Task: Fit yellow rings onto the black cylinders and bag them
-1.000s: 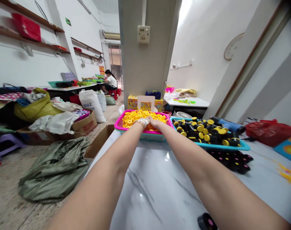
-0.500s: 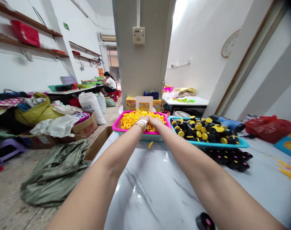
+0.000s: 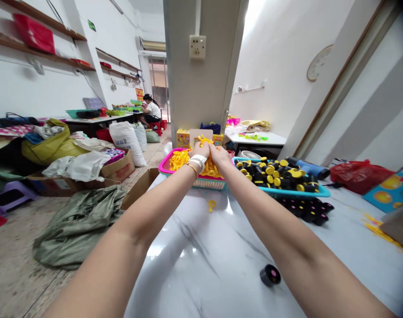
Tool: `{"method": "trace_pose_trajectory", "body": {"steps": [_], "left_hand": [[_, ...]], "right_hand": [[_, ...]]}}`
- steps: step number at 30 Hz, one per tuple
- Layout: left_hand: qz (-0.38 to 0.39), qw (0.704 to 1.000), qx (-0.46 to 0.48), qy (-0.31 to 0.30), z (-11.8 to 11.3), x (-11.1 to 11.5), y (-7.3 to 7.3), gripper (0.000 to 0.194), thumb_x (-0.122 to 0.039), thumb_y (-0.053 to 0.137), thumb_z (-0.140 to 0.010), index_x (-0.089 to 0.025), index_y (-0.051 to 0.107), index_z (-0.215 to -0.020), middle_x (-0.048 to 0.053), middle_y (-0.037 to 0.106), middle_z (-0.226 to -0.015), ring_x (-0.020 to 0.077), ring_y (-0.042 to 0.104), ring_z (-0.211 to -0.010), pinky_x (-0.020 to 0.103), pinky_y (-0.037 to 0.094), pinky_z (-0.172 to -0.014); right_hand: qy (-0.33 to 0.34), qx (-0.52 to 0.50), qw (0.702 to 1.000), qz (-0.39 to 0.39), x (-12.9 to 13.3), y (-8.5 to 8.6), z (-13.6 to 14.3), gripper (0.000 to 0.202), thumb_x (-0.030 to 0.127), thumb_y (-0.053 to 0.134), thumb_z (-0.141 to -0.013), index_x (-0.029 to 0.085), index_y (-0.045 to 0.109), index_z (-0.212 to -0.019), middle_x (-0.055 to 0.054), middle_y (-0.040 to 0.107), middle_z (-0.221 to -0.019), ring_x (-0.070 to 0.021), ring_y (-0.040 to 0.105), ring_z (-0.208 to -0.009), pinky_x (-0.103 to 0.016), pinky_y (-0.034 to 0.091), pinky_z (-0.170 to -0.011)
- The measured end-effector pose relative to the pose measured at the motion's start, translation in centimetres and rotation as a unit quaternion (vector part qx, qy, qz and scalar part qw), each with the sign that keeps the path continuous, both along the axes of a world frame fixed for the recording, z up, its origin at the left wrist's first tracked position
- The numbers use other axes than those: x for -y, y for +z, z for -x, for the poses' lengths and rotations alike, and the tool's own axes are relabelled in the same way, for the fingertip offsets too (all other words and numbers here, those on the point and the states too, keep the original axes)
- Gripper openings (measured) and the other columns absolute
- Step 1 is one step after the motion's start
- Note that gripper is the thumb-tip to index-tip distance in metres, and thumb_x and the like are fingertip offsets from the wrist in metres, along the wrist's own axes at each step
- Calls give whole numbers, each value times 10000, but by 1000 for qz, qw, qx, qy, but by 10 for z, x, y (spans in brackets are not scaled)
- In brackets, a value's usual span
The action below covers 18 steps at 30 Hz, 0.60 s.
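My left hand (image 3: 200, 151), with a white band and a bracelet at the wrist, and my right hand (image 3: 220, 156) are cupped together above a pink basket (image 3: 163, 166). Between them they hold a heap of yellow plastic ring pieces (image 3: 205, 139). More yellow ring pieces (image 3: 178, 160) fill the basket below, which sits in a pale basket (image 3: 210, 183). One loose yellow piece (image 3: 211, 205), a ring with a short stem, lies on the marbled table (image 3: 201, 247) in front. My fingers are partly hidden by the backs of my hands.
Right of my hands, a blue basket (image 3: 324, 191) holds black cylinders with yellow caps (image 3: 277, 171). Black cylinders (image 3: 307, 210) stand in front of it. A single black cylinder (image 3: 270, 275) lies near my right forearm. Someone (image 3: 152, 109) sits at a far table.
Both hands have risen out of the pile, lifting a heap of yellow ring pieces. The camera view has shifted slightly.
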<state>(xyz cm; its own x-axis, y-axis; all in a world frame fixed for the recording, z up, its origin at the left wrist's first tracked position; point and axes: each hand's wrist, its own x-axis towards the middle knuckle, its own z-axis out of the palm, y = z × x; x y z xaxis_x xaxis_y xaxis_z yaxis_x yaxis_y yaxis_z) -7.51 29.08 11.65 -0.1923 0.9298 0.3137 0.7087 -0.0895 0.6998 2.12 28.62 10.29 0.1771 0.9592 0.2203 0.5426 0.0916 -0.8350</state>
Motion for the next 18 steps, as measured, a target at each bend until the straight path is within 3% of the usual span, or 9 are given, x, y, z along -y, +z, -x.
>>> {"method": "trace_pose_trajectory", "body": {"steps": [4,7,10,14,18], "left_hand": [[-9,998,53,34,0,48,-6,451,-486,319,-997,-242,518,-1320,68,604,-1298,271,522,-1226,400,398,-1033],[-24,997,60,46,3,90,-30,440,-449,336,-995,-233,498,-1341,57,574,-1338,249,491,-1257,363,354,-1084],[-31,997,52,57,11,125,-62,416,-374,367,-986,-199,497,-1340,87,559,-1345,224,473,-1271,333,342,-1105],[-10,998,29,46,27,150,-98,375,-354,370,-979,-204,547,-1274,97,632,-1230,226,554,-1177,353,434,-1027],[23,999,-12,21,42,160,-112,430,-402,299,-993,-189,667,-1054,108,699,-1036,254,622,-1056,380,489,-944]], "right_hand": [[-15,-13,999,-26,49,-7,5,576,663,350,-896,276,592,-1246,-58,650,-1196,-272,578,-1100,-379,424,-940],[-29,-21,999,-32,91,-29,13,594,650,376,-897,259,543,-1312,-72,615,-1257,-264,544,-1162,-359,392,-993],[-44,-29,998,-20,128,-59,26,565,594,414,-907,234,539,-1324,-104,606,-1248,-263,537,-1166,-341,390,-1001],[-65,-30,997,2,158,-91,43,503,537,435,-911,228,588,-1278,-140,581,-1207,-278,557,-1109,-379,401,-990],[-68,-9,998,-9,171,-101,50,454,512,454,-910,259,612,-1252,-113,526,-1298,-289,492,-1186,-422,319,-1064]]}}
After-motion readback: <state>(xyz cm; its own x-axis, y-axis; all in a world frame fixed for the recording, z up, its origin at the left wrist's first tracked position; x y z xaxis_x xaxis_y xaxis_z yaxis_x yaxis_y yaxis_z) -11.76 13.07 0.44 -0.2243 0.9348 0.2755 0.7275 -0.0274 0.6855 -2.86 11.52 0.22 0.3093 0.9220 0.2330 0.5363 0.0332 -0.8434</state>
